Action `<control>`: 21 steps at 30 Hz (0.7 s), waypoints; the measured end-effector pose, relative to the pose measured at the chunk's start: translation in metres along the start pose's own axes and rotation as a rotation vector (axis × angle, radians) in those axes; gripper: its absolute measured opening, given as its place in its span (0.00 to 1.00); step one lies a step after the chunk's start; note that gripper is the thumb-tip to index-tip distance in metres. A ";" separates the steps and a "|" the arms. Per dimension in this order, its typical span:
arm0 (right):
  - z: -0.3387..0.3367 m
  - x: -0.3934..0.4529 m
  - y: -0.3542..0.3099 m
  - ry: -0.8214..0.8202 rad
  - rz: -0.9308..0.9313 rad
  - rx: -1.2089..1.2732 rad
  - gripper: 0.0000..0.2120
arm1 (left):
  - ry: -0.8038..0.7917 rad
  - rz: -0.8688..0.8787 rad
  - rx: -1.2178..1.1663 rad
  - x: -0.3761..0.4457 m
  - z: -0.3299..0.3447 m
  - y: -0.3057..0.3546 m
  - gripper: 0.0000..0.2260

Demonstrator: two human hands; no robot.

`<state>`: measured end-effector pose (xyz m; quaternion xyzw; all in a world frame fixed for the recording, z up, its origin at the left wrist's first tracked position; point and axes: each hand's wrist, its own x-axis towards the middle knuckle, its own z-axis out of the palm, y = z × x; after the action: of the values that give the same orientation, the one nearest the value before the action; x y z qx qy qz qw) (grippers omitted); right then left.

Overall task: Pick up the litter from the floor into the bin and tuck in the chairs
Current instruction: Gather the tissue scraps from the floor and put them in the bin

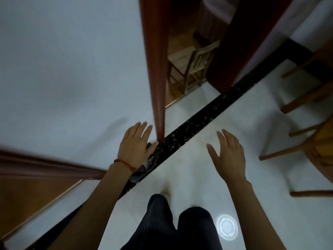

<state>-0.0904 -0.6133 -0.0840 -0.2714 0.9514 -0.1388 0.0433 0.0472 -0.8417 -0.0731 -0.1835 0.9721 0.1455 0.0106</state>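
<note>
Head view: white floor tile (189, 170) crossed by a black marble strip (196, 121) running 7 to 1 o'clock. Chair legs (295, 150) crowd 3 o'clock. Crumpled wrapper (144, 168) lies on the strip, partly under left hand (134, 147), fingers spread, contact unclear. Right hand (228, 156) spread, holding nothing.

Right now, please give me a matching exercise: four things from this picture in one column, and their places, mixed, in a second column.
Things:
1. left hand
2. round plastic lid
3. crumpled wrapper
4. pale chair

Places:
A. beyond the doorway
B. on the white floor by the right leg
C. beside the door frame's foot
D. under the left wrist, on the dark strip

Pairs: 1-C, 2-B, 3-D, 4-A
</note>
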 end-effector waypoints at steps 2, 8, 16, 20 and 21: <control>-0.010 -0.017 0.018 0.039 0.083 0.001 0.25 | -0.029 0.101 0.001 0.009 0.000 0.022 0.31; -0.044 -0.088 0.083 0.219 0.364 0.012 0.24 | -0.073 0.399 0.026 0.032 0.011 0.109 0.27; -0.073 -0.229 0.168 0.366 0.735 0.026 0.23 | -0.127 0.774 0.054 0.012 0.047 0.258 0.28; -0.080 -0.302 0.197 0.405 0.906 0.031 0.24 | -0.175 0.956 0.060 -0.019 0.068 0.328 0.31; -0.082 -0.322 0.204 0.413 0.959 0.031 0.24 | -0.174 1.006 0.064 -0.028 0.074 0.348 0.29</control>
<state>0.0676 -0.2574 -0.0622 0.2285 0.9554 -0.1681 -0.0828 -0.0541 -0.5007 -0.0450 0.3203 0.9396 0.1174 0.0260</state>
